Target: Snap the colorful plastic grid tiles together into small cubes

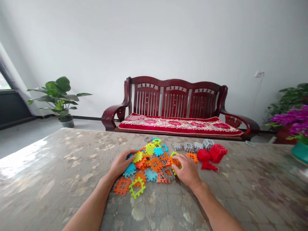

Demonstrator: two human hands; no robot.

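A pile of flat plastic interlocking tiles [154, 160] in orange, blue, yellow-green and grey lies on the marbled table [60, 179]. My left hand [121, 165] rests on the pile's left side, fingers curled over blue and yellow-green tiles. My right hand [186, 170] lies on the pile's right side, fingers bent over an orange tile. Assembled red blocks [213, 155] stand just right of the pile. A row of grey tiles and a grey cube [192, 146] lies behind them.
A dark wooden bench [175, 102] with a red floral cushion stands beyond the table's far edge. A potted green plant [60, 98] stands on the floor at left. Purple flowers in a teal pot [297, 128] sit at the table's right edge.
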